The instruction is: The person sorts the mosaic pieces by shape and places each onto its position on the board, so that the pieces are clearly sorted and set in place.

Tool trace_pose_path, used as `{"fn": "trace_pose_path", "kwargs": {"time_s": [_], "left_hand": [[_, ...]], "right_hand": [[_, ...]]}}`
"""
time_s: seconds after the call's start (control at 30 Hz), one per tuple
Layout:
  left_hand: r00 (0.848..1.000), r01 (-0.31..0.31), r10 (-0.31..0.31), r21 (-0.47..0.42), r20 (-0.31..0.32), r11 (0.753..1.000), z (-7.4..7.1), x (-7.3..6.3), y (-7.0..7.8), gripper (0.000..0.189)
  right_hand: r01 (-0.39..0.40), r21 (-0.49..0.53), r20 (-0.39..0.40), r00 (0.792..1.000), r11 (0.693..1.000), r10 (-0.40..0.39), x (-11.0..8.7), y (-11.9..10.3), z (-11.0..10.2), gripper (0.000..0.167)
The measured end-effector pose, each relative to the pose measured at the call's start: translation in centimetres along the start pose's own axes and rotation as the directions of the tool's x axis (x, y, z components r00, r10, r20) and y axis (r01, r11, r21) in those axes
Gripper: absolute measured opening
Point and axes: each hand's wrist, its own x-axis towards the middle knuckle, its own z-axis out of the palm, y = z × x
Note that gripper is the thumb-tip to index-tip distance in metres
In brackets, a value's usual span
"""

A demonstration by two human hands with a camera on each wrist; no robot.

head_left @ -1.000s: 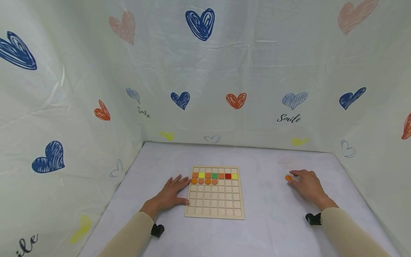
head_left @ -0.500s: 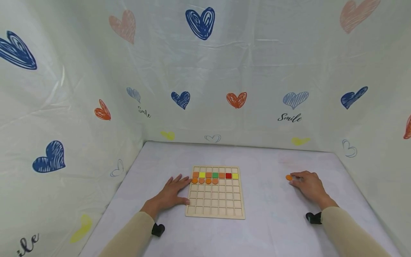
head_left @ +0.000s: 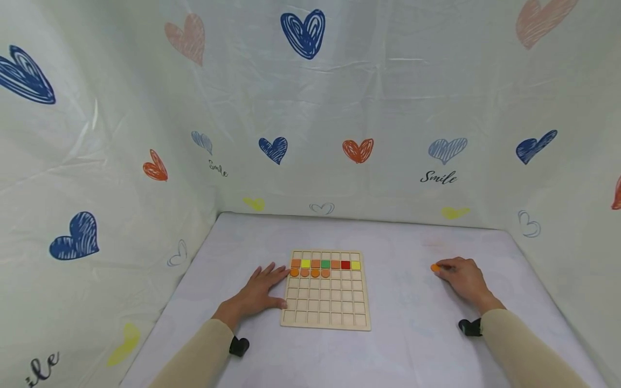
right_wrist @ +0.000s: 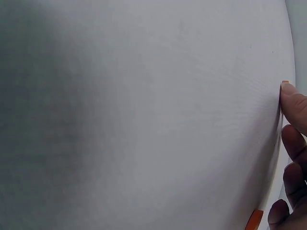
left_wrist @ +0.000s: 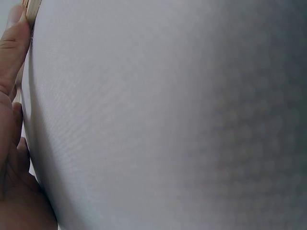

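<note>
A square wooden grid board (head_left: 325, 318) lies on the table. Coloured squares (head_left: 325, 264) in orange, yellow, green and red fill one row near its far edge; below them sit several orange round discs (head_left: 315, 274) at the left. My left hand (head_left: 254, 295) lies spread beside the board, its thumb and fingertips touching the left edge. Well to the right, my right hand (head_left: 464, 277) pinches an orange disc (head_left: 435, 267) between thumb and index finger, low over the table. A second orange piece (right_wrist: 254, 220) shows under that hand in the right wrist view.
The pale table (head_left: 398, 312) is closed in by white sheets (head_left: 398, 108) printed with hearts and lettering, at the back and both sides. A dark wrist-worn device (head_left: 239, 346) sits on the left wrist, another device (head_left: 469, 327) on the right.
The right hand's fingers have closed in on the orange disc and now cover more of it; that hand has shifted slightly left. The left hand and board stay put.
</note>
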Motion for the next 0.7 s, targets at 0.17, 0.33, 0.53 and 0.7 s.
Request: {"fn": "trace_pose_path", "kwargs": {"time_s": [0.17, 0.33, 0.53, 0.7], "left_hand": [[1.0, -0.001, 0.001, -0.005, -0.002, 1.0, 0.0, 0.0, 0.0, 0.096], [1.0, 0.003, -0.003, -0.002, 0.002, 1.0, 0.0, 0.0, 0.0, 0.096], [1.0, 0.009, -0.009, 0.001, 0.004, 1.0, 0.0, 0.0, 0.0, 0.095], [1.0, 0.009, -0.009, 0.003, 0.004, 1.0, 0.0, 0.0, 0.0, 0.095]], "right_hand": [[-0.009, 0.022, -0.031, 0.999, 1.0, 0.01, -0.2, -0.6, -0.1, 0.035], [-0.044, 0.076, -0.072, 0.996, 0.996, 0.049, -0.3, -1.3, 0.0, 0.036], [-0.082, 0.166, -0.066, 0.993, 0.983, 0.094, 0.0, -2.7, -0.1, 0.038], [-0.075, 0.206, -0.084, 0.992, 0.976, 0.094, 0.2, -4.2, -0.2, 0.037]]}}
